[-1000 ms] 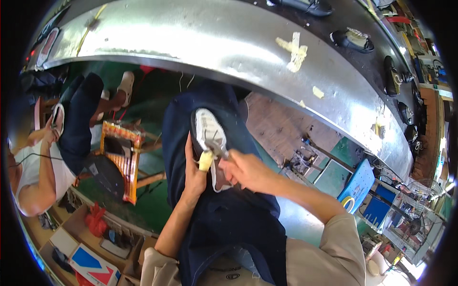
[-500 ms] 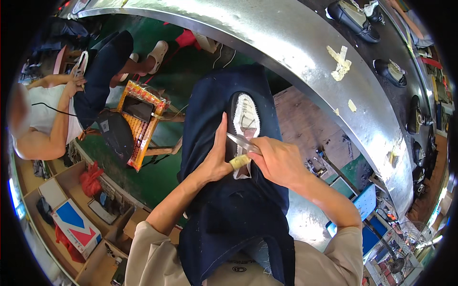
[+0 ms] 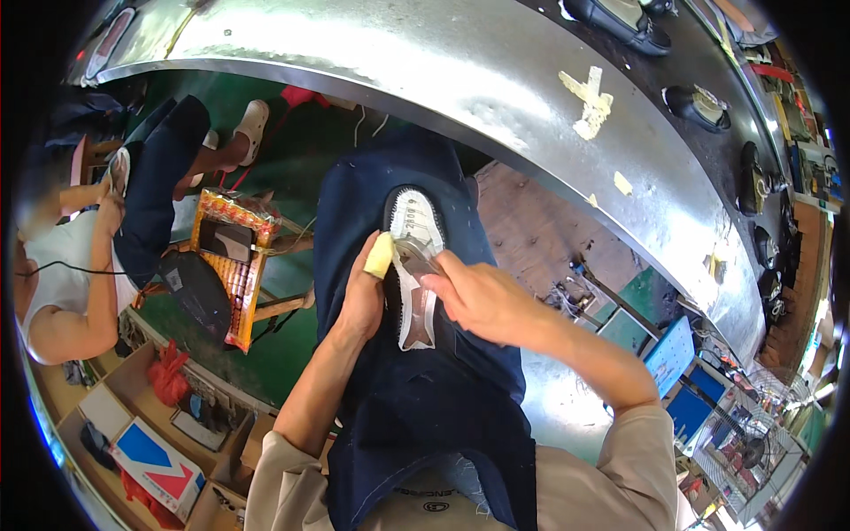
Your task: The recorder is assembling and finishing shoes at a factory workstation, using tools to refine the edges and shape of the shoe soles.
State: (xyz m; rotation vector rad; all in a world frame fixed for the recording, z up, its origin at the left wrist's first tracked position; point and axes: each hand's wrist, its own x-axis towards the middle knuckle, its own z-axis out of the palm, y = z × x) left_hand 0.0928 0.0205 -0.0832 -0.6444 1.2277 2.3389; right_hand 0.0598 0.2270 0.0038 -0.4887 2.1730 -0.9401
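Left hand (image 3: 359, 299) clasps a shoe (image 3: 414, 212) on the lap (image 3: 350, 203) beside the bench's (image 3: 381, 53) near edge; right hand (image 3: 485, 299) grips a metal tool (image 3: 416, 258) over it.

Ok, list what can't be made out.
- Head view: the gripped end of the grey metal tool, hidden by the right hand.
- Head view: most fingers of the left hand, hidden behind the black-and-white shoe on the lap.
- Head view: part of the large black shoe at top right, cut off by the upper edge.
- Head view: the grip of the co-worker's hands, too small.
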